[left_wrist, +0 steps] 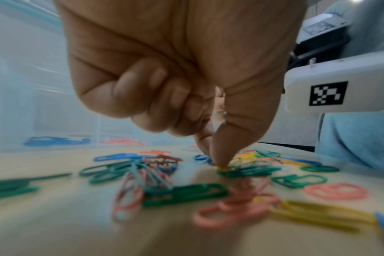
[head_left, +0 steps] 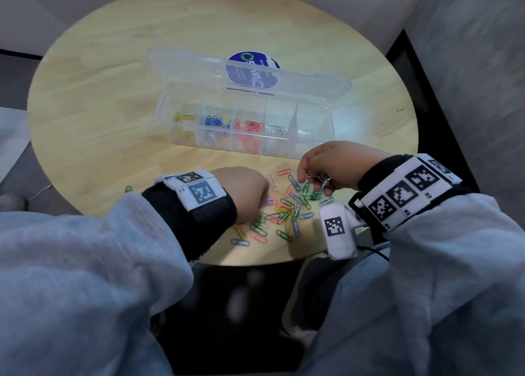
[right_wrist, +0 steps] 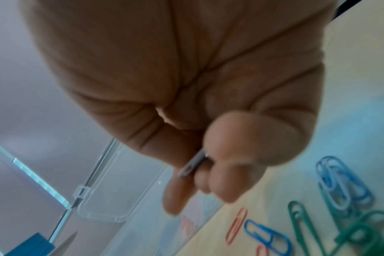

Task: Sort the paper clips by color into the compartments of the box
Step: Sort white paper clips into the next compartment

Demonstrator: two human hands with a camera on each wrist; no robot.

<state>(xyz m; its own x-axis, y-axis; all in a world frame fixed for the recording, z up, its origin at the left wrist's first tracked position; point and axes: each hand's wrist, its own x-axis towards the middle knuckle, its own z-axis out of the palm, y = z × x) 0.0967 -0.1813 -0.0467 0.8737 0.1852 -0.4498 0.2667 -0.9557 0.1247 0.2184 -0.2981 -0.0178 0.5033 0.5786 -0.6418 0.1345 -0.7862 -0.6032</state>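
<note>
A clear compartment box [head_left: 312,152] stands open on the round table, holding yellow [head_left: 184,117], blue [head_left: 216,121], red [head_left: 250,125] and white clips [head_left: 277,129] in separate compartments. A mixed pile of paper clips [head_left: 284,213] lies near the table's front edge. My left hand [head_left: 262,204] reaches down into the pile; in the left wrist view its thumb and forefinger [left_wrist: 212,159] pinch at a yellow clip [left_wrist: 223,168], the other fingers curled. My right hand [head_left: 309,177] hovers just above the pile's right side and pinches white clips [head_left: 322,180]; one white clip [right_wrist: 190,167] shows between its fingers.
The box's lid [head_left: 199,66] lies tilted back behind it over a round blue sticker [head_left: 252,70]. One green clip [head_left: 128,188] lies apart at the left. The wooden table [head_left: 113,106] ends close below the pile, with my sleeves and lap beyond.
</note>
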